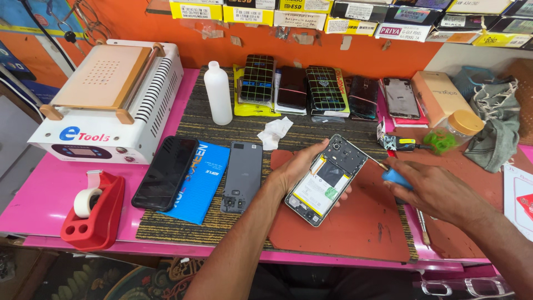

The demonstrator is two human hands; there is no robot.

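My left hand [293,169] holds an opened phone [327,179] tilted above the brown work mat [355,225], its battery and inner frame facing up. My right hand [438,191] grips a blue-handled screwdriver [395,176], whose metal tip touches the phone's upper right edge. To the left on the striped mat lie a grey back cover [242,176], a blue flat package [198,180] and a black phone screen [165,172].
A white heating machine [111,100] stands at the back left, a red tape dispenser [94,208] in front of it. A white bottle [217,93], a crumpled tissue [276,132], a row of phones [327,91], a lidded jar [463,125] and grey cloth [497,130] line the back.
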